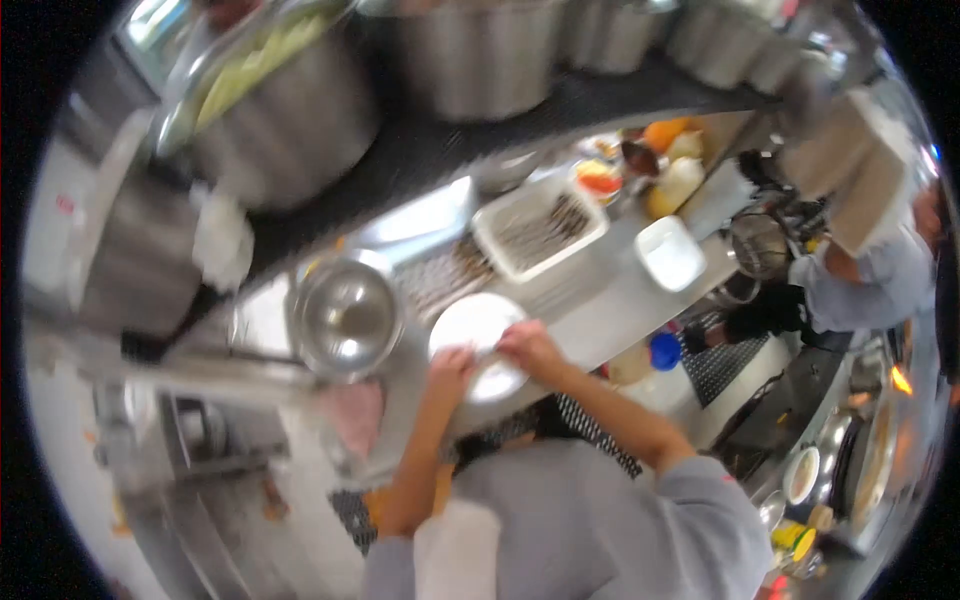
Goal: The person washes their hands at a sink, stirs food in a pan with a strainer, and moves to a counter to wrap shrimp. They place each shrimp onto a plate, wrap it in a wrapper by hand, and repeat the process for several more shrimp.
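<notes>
A round white dish [470, 320], a plate or shallow bowl, sits near the front edge of the steel counter. Over its middle, my left hand [452, 368] has its fingers pinched together. My right hand [533, 352] is closed in the same way, just to the right. Between the two sets of fingertips there may be something small and pale, but blur hides what it is. To the left of the dish stands a steel mixing bowl [347, 318]. Beyond it lies a white rectangular tray [486, 232] holding several dark, slender pieces.
A white square container [670, 254] stands farther right on the counter [600, 315]. Large steel pots [480, 60] line the shelf above. A pink cloth [352, 415] hangs at the counter's left front. Another person [860, 270] is at the right, near a stove with a flame.
</notes>
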`<state>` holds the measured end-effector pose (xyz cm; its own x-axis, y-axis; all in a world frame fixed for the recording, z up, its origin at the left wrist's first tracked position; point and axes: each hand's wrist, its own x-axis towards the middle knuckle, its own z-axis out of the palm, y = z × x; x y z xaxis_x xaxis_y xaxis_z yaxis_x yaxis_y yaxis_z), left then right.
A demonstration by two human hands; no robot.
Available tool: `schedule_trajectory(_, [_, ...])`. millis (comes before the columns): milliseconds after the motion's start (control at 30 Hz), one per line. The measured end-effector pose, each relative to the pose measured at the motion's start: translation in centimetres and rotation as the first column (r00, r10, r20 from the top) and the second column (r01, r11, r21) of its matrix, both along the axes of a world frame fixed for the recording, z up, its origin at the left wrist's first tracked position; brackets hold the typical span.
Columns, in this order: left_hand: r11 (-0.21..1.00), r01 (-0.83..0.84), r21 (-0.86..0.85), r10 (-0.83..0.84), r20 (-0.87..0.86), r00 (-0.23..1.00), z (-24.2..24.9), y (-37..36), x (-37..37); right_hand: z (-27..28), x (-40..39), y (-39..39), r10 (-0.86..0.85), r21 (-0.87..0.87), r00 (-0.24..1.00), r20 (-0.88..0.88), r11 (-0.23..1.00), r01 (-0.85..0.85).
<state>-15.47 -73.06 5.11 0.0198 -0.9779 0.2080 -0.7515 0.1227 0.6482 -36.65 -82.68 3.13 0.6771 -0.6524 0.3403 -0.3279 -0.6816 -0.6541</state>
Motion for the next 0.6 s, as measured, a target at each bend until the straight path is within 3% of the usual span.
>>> schedule_trajectory(33, [1.000, 0.009, 0.005, -0.009, 0.045, 0.999, 0.0, -0.1, 0.2, 0.5, 0.0, 0.4, -0.026, 0.002, 0.999, 0.045, 1.000, 0.026])
schedule_trajectory(67, [1.000, 0.018, -0.003, -0.018, 0.069, 0.997, 0.0, 0.1, 0.5, 1.3, 0.1, 0.8, -0.062, -0.080, 0.997, -0.052, 0.995, 0.057])
schedule_trajectory(100, [1.000, 0.008, -0.017, -0.008, 0.035, 0.999, -0.3, 0.2, 0.5, 2.2, 0.5, 1.0, -0.058, -0.146, 0.960, -0.273, 0.989, 0.018])
schedule_trajectory(133, [0.998, 0.046, -0.050, -0.045, 0.016, 0.999, -0.5, 0.0, 0.8, 1.1, 0.8, 1.3, -0.091, -0.175, 0.977, -0.194, 0.983, 0.057])
schedule_trajectory(367, [0.993, 0.115, -0.006, -0.114, 0.122, 0.986, 1.7, 0.2, 1.0, 1.2, 0.6, 1.0, -0.063, -0.125, 0.983, -0.174, 0.991, 0.042])
schedule_trajectory(467, [0.997, 0.074, 0.012, -0.074, 0.096, 0.993, 2.9, -0.4, -0.2, 0.9, 0.5, 1.0, -0.065, -0.121, 0.986, -0.152, 0.992, 0.047])
schedule_trajectory(600, [0.978, 0.198, -0.068, -0.189, 0.120, 0.975, 2.9, -1.6, -2.2, -0.6, 0.4, 0.7, -0.064, -0.051, 0.998, -0.024, 0.997, 0.063])
